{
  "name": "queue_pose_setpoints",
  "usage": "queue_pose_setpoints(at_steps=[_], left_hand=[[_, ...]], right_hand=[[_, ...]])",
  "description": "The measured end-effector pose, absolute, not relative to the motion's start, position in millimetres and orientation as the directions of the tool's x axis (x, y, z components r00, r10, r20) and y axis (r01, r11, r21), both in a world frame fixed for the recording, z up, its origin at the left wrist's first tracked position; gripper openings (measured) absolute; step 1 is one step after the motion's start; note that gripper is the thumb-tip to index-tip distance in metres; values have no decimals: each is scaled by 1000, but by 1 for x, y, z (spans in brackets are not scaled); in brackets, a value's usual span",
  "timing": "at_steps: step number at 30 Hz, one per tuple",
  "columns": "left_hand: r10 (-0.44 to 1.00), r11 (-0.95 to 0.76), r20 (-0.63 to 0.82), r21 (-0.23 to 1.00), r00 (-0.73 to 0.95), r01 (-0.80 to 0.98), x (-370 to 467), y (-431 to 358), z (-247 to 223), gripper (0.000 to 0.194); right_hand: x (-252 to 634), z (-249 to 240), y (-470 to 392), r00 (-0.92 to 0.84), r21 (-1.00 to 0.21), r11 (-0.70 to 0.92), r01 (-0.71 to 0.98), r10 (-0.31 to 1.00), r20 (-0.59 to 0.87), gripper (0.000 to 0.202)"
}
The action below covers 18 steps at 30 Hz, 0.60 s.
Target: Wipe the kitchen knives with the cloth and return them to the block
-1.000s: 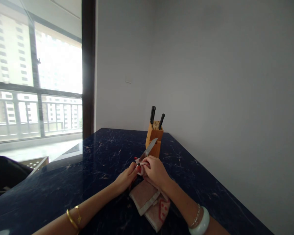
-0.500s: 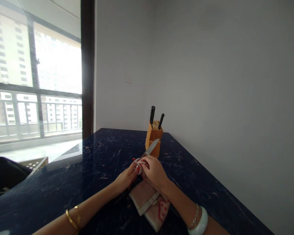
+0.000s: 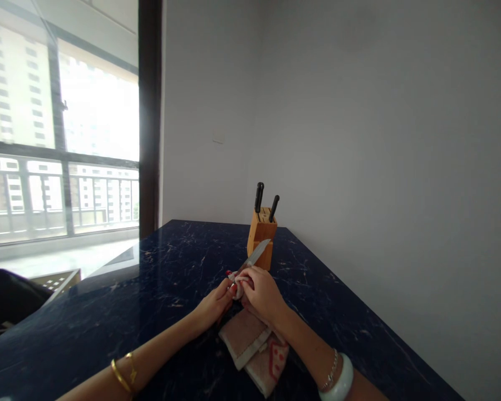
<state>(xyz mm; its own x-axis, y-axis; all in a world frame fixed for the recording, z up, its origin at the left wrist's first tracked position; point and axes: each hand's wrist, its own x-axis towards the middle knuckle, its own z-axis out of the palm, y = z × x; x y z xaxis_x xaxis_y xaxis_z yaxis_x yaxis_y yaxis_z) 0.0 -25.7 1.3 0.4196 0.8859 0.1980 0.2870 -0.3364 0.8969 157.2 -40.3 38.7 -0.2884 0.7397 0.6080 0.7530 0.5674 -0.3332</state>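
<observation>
L hand (image 3: 216, 302) & R hand (image 3: 264, 291) tog., clamped on knife (image 3: 259, 253) + cloth (image 3: 242, 335) | dk-blue marbled tbl (image 3: 183, 250) | gry wall (image 3: 359, 139) | window (image 3: 100, 111)

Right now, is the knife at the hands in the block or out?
Out. The kitchen knife angles up from the left hand and right hand, its bare blade visible in front of the wooden knife block.

The head view is looking forward and down from close above the near end of the desk (image 3: 171, 262), facing its far edge and the wall (image 3: 342, 139) beyond.
</observation>
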Motion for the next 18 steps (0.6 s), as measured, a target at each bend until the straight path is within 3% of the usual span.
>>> queue_pose_setpoints(at_steps=[5, 11, 18], left_hand=[[877, -341, 204, 903, 436, 263, 1, -23, -2, 51], [874, -360, 218, 890, 434, 279, -2, -21, -3, 48], [884, -370, 233, 877, 405, 305, -3, -22, -5, 49]], right_hand=[[160, 37, -38, -270, -319, 502, 804, 786, 556, 12], [155, 40, -44, -300, -308, 589, 747, 713, 634, 12], [157, 41, -42, -265, -365, 578, 730, 732, 628, 11]])
